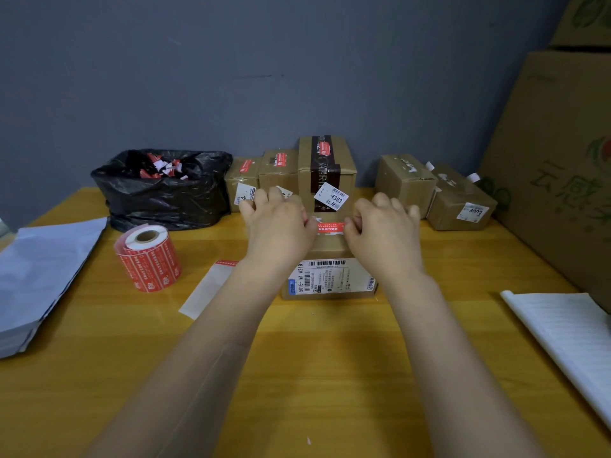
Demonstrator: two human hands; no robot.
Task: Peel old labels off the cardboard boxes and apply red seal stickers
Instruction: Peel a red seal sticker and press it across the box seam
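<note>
A small cardboard box (pixel 330 249) lies in the middle of the table, with a white shipping label (pixel 330 276) on its near face. A red seal sticker (pixel 330 227) stretches across its top. My left hand (pixel 276 226) pinches the sticker's left end and my right hand (pixel 380 228) pinches its right end. Whether the sticker touches the box top I cannot tell. A roll of red seal stickers (pixel 148 261) stands to the left, and a strip of white backing paper (pixel 206 289) lies beside the box.
A black rubbish bag (pixel 165 190) holding red and white scraps sits at the back left. Several boxes with red stickers (pixel 327 170) line the wall; two more boxes (pixel 436 193) stand at the right. Grey mailer bags (pixel 43 276) lie left, lined paper (pixel 562 338) right, big cartons (pixel 562 160) far right.
</note>
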